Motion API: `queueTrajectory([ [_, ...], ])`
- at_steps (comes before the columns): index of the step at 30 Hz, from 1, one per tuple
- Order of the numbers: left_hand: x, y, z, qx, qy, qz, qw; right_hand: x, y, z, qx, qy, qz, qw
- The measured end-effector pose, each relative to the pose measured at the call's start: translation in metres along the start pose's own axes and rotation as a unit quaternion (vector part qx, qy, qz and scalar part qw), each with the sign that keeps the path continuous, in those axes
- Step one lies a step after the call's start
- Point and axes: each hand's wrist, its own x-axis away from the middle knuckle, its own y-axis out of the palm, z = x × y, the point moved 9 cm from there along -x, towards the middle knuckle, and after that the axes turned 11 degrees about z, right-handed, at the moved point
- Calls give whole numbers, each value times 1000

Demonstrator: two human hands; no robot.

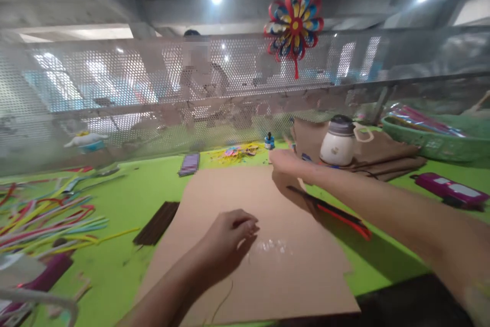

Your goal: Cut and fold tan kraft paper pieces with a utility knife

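Strips (57, 215) in bright colours lie loosely on the green surface (122, 189), well left of the hands. Between them and the left hand (229, 235), a dark brown bundle (156, 223) sits against the edge of a tan board (225, 189). The board lies flat under the left hand, whose fingers are loosely curled over its middle; whether they pinch anything small, I cannot tell. Just right of those fingers is a shiny clear patch (273, 247) on the board. Farther off and to the right, the right hand (285, 161) is stretched to the board's far edge, bent downward, its fingertips hidden, so its grip cannot be told. A blue bottle (269, 141) stands just beyond it. Nearer than the right hand, a red-and-black tool (342, 220) lies across the board's right edge. The step in hand looks like a reach for something; drawing back from there would call for clearing that tool and the shiny patch.
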Motion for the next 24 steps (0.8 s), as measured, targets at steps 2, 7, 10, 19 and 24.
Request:
queueTrajectory([
  [2,-2,-5,-3,-9,-13,4,1000,31,-9,-8,-38,-50,-15,998],
  [7,-11,-20,-8,-81,-19,5,996,148,-25,-39,-130,-181,-26,974],
  [10,-18,-25,-14,-107,-23,-8,994,210,-25,-60,-210,-240,-31,947],
  [19,-26,-38,-14,-193,13,-82,978,255,-11,-52,-181,-225,-57,956],
  [24,20,-54,17,-216,21,-113,970,250,-15,-41,-212,-251,27,944],
])
